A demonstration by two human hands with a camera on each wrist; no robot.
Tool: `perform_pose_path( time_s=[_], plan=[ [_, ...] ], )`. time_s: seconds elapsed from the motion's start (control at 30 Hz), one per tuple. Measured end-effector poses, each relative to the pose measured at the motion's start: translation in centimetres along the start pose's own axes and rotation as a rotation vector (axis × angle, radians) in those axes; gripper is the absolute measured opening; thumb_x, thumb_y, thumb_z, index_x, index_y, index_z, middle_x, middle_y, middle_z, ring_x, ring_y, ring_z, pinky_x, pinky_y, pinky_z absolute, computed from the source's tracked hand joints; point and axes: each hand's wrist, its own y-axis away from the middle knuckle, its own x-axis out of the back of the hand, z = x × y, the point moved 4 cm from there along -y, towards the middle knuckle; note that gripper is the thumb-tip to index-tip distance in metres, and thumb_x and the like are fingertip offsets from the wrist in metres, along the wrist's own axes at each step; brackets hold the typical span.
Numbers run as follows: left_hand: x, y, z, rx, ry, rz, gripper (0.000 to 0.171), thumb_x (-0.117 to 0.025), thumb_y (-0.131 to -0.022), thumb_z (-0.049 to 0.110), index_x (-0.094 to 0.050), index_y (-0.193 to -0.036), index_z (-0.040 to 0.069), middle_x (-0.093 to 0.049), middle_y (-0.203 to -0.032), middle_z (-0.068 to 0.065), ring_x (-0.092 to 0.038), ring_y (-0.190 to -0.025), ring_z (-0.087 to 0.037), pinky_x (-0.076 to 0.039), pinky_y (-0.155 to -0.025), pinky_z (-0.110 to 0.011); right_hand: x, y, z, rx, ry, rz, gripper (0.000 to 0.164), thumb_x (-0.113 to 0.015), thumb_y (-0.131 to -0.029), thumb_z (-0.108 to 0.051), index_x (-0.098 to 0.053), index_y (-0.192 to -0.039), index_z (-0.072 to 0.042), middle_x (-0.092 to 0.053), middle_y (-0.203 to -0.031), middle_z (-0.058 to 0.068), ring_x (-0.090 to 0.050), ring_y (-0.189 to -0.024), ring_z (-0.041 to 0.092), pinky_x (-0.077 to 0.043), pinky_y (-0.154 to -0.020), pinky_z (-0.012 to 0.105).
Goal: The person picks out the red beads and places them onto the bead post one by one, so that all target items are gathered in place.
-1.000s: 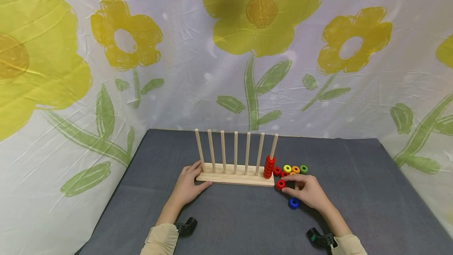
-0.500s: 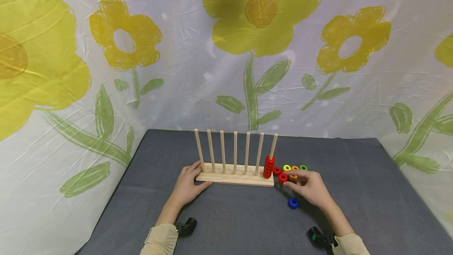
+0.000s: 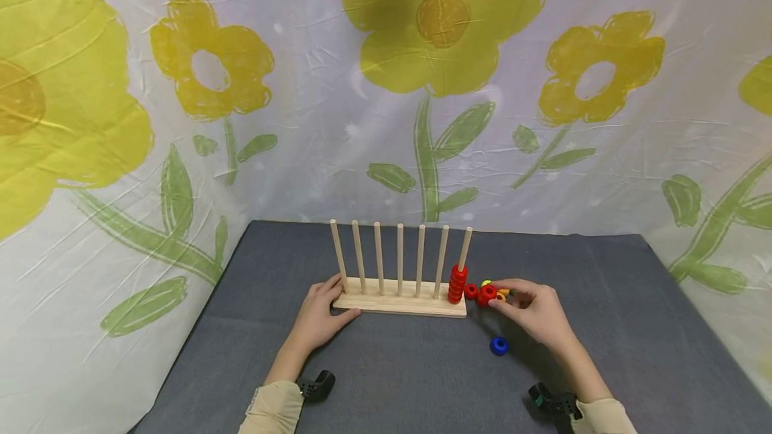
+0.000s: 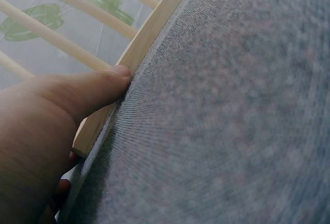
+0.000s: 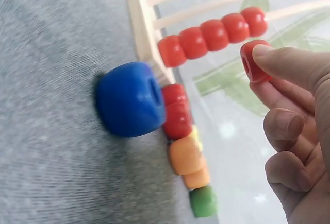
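Note:
My left hand (image 3: 322,310) grips the left end of a wooden peg rack (image 3: 398,305), thumb along the front edge and fingers behind the base. In the left wrist view the thumb (image 4: 103,87) presses the base's edge. Several red beads are stacked on the rightmost peg (image 3: 466,246); the other pegs are bare. Between thumb and forefinger, my right hand (image 3: 537,310) pinches a red bead (image 5: 253,62), held up off the table to the right of the stack, its hole showing towards the head camera.
Beside the rack's right end lie loose beads: red (image 5: 178,120), yellow (image 3: 486,283), orange (image 5: 185,155) and green (image 5: 203,201), partly behind my right hand in the head view. A blue bead (image 3: 498,345) sits nearer on the grey cloth (image 3: 398,374). A flowered curtain (image 3: 313,153) hangs behind.
My right hand has lifted the pinched red bead from near the rack's front right corner, up and slightly right, over the loose beads. The left hand stays on the rack.

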Motion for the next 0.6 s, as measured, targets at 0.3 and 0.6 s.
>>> perform_pose_path(
  time_s=[0.3,0.6],
  plan=[
    [0.0,0.0,0.0,-0.003,0.0,-0.001,0.08,-0.083,-0.093,0.037,-0.051,-0.156,0.0,-0.045,-0.165,-0.018,-0.045,-0.142,-0.042,-0.04,-0.114,-0.064,1.1,-0.2,-1.4,-0.023,0.018,0.024,0.028,-0.09,-0.087,-0.013,-0.082,-0.114,-0.013,-0.057,-0.06,-0.008,-0.043,-0.05,0.005,-0.035,-0.044,0.025],
    [0.0,0.0,0.0,-0.009,-0.007,-0.002,0.08,-0.083,-0.093,0.037,-0.051,-0.156,0.0,-0.045,-0.165,-0.018,-0.045,-0.141,-0.043,-0.041,-0.113,-0.064,1.2,-0.2,-1.5,0.007,0.029,0.049,0.029,-0.09,-0.086,-0.011,-0.082,-0.114,-0.014,-0.058,-0.062,-0.009,-0.044,-0.05,0.006,-0.036,-0.044,0.025]
  ],
)
